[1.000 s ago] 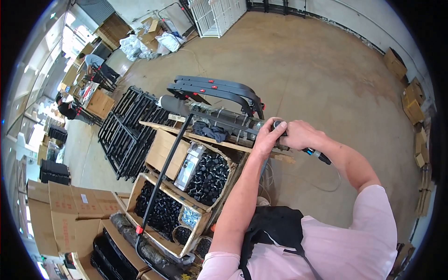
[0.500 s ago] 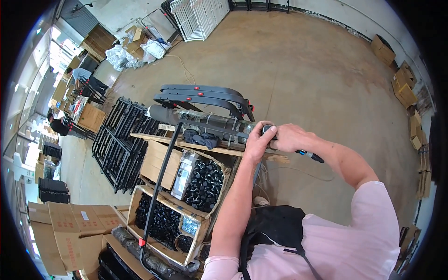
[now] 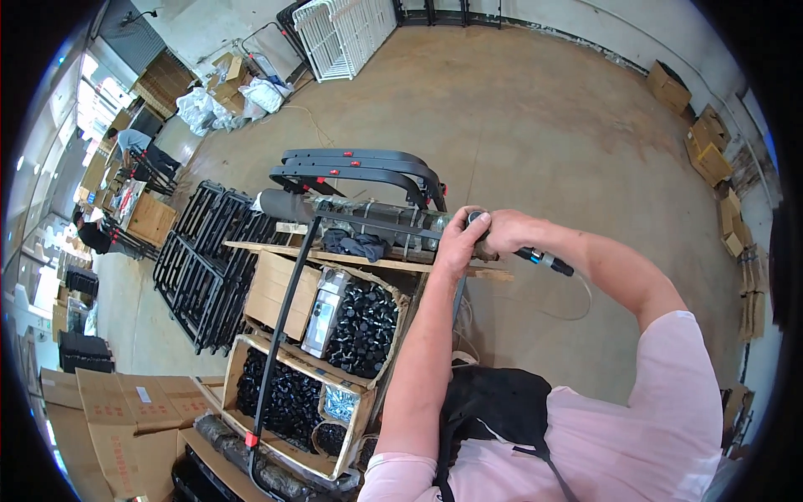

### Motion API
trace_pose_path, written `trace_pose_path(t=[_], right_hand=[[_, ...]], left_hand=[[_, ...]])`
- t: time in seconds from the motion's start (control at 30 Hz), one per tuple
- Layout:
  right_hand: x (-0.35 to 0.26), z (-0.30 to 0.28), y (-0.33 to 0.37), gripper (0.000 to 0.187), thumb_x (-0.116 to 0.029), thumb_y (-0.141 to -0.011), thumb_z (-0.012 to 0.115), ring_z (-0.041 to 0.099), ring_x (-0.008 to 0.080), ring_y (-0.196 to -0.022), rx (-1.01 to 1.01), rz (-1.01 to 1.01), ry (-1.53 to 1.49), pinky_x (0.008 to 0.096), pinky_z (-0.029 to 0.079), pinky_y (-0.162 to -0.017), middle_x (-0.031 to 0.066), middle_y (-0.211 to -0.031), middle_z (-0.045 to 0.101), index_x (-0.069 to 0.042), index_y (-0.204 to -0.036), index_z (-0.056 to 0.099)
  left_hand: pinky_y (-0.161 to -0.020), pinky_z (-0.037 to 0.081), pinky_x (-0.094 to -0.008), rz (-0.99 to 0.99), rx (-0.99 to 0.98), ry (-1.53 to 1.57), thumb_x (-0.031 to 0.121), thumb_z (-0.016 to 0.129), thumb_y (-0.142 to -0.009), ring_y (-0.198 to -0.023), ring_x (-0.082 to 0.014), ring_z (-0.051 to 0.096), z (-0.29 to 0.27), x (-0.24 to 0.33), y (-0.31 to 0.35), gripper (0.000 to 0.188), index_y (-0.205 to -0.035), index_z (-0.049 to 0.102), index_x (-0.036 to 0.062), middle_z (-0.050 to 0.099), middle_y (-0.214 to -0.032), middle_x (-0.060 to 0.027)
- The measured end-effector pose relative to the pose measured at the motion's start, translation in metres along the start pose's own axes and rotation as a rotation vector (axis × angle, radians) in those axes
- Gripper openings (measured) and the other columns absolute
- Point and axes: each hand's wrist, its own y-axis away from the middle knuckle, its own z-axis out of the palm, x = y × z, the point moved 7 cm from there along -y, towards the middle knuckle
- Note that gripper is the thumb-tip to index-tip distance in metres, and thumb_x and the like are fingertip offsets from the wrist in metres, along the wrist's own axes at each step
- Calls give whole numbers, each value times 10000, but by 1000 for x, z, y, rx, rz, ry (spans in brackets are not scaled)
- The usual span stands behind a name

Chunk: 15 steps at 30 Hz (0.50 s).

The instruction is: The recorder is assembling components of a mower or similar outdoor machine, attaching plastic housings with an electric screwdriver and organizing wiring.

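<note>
I observe the left hand curled around one end of the black tubular frame; the right hand wraps a black tool.

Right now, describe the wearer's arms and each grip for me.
The left grip and right grip are bare hands, no gloves. The forearms are uncovered, with no watch or bracelet visible. The short sleeves are plain pale pink.
</note>
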Motion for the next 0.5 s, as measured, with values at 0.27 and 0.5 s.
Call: trace_pose_path(t=[0.27,0.5], right_hand=[[8,24,-12,210,-100,-740,691,733,248,-729,27,60,-423,378,588,-657,149,-844,741,38,-896,720],[7,21,-3,161,-88,-748,684,715,210,-706,74,84,-404,350,567,-605,128,-805,733,14,-866,725]], left_hand=[[-799,530,-325,26,-40,-6,363,727,-1001,-928,-134,619,-6,0,0,378,-1206,636,58,660,-1043,-35],[-741,570,-351,17,-22,30,384,761,-975,-906,-159,649,-1,4,0,410,-1170,661,37,684,-1028,-61]])
